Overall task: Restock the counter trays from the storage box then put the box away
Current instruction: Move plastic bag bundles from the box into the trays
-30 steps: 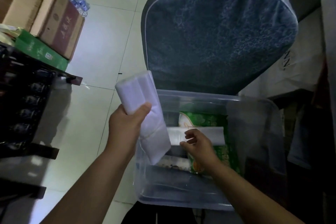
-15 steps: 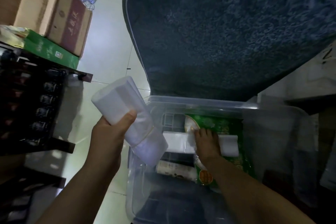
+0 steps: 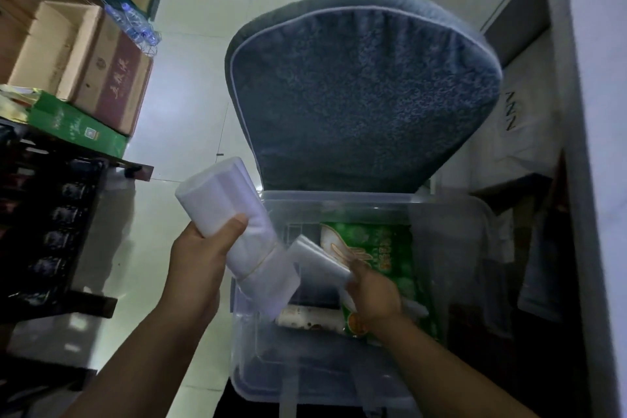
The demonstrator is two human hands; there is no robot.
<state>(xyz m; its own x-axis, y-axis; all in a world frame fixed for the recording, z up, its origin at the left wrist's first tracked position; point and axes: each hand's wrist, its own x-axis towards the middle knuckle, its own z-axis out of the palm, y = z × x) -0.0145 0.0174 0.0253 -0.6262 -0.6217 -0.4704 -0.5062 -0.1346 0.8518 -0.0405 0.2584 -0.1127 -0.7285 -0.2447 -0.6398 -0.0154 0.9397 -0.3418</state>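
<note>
Plastic, soft and translucent white, makes up the folded bundle (image 3: 234, 234) that the left hand (image 3: 200, 261) grips around its middle, thumb pressed across the front; a thin band cinches the bundle just below the thumb, and its lower end flares out over the near-left corner of the storage box (image 3: 339, 200). Right of that hand, the right hand (image 3: 373, 295) is closed on a second, smaller bundle (image 3: 319, 258) of the same filmy material, lifted at a tilt above the box interior, its upper end touching or nearly touching the first bundle. The box is clear, rigid, rounded at the corners, and stands open. Under the right hand lies a glossy green packet (image 3: 380, 248); below the left hand's bundle, a pale cylindrical tube (image 3: 308, 317) lies on the box floor. Beyond both hands rises a blue-grey chair cushion (image 3: 363, 95), nubbly with light piping. Left of the left hand stand a dark rack (image 3: 51, 214) and cardboard cartons (image 3: 91, 68) on pale glossy floor tiles (image 3: 190, 78)
</note>
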